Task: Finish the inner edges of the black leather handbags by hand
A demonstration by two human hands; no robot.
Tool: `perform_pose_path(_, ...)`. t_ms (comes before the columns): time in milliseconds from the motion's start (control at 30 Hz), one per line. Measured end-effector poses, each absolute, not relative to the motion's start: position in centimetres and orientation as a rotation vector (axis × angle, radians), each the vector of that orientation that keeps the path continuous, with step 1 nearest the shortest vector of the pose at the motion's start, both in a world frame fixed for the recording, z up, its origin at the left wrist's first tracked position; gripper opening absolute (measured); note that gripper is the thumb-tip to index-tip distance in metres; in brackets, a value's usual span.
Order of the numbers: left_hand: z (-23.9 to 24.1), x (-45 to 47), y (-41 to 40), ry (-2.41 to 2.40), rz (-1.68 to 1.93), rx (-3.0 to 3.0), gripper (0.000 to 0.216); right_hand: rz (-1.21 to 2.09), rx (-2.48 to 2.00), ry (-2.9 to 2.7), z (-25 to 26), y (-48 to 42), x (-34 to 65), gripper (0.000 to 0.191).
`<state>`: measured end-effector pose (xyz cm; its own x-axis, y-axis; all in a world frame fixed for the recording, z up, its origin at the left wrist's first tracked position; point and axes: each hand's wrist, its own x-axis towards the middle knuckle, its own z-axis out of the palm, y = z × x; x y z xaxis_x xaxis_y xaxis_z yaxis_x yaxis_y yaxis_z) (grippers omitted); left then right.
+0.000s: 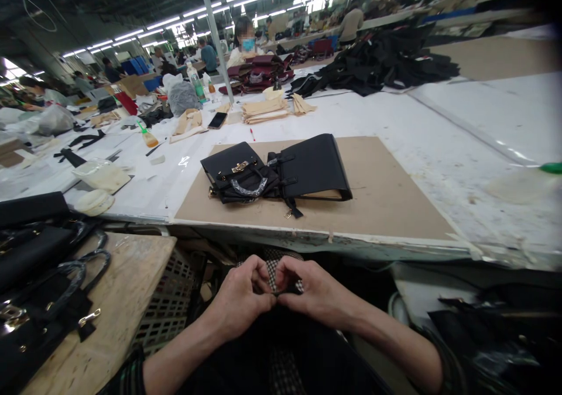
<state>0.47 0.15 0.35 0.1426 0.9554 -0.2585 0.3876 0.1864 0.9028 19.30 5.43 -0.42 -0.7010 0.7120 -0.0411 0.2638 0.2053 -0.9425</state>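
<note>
Just below the table edge, in front of my lap, my left hand and my right hand come together. Their fingers are curled and the thumb tips nearly meet. Something small and dark may lie between the thumbs, but I cannot make it out. Ahead of the hands, two black handbags lie end to end on a brown board. On the left one, a black handbag with a gold clasp, the handle is wrapped in clear plastic. A short black strap with a gold fitting hangs toward me. Neither hand touches the bags.
The brown board lies on the white table. Black handbags sit on a wooden board at left, more black pieces at right. Farther back are a phone, a glue bottle, black material and a masked person.
</note>
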Motion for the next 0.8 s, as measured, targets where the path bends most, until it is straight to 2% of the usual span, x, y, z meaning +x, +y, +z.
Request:
perform_pose_path(133,0.3,0.5,0.2,1.452,0.710,1.499,0.019,1.529,-0.971,-2.070,-0.7,5.7,19.1,0.020)
perform_pose_path(233,-0.2,-0.1,0.8,1.446,0.690,1.412,0.020,1.533,-1.052,-2.201,-0.5,6.0,19.0,0.010)
perform_pose_path(333,-0.4,-1.0,1.4,1.390,0.558,1.253,0.019,1.510,-1.101,-2.300,-0.1,6.1,18.8,0.013)
perform_pose_path(433,0.1,-1.2,1.4,1.404,0.479,1.400,0.013,1.471,-1.119,-2.280,0.0,5.9,18.6,0.012)
perform_pose_path(600,1.0,-0.4,0.7,1.526,0.497,1.642,0.016,1.448,-1.068,-2.257,-0.4,5.5,18.6,0.008)
perform_pose_path(700,1.2,-1.0,0.5,1.443,0.459,1.481,0.018,1.485,-1.061,-2.273,-0.2,5.3,18.6,0.010)
perform_pose_path(800,1.4,-2.6,0.3,1.268,0.425,1.262,0.030,1.510,-1.088,-2.280,0.0,5.5,18.9,0.010)
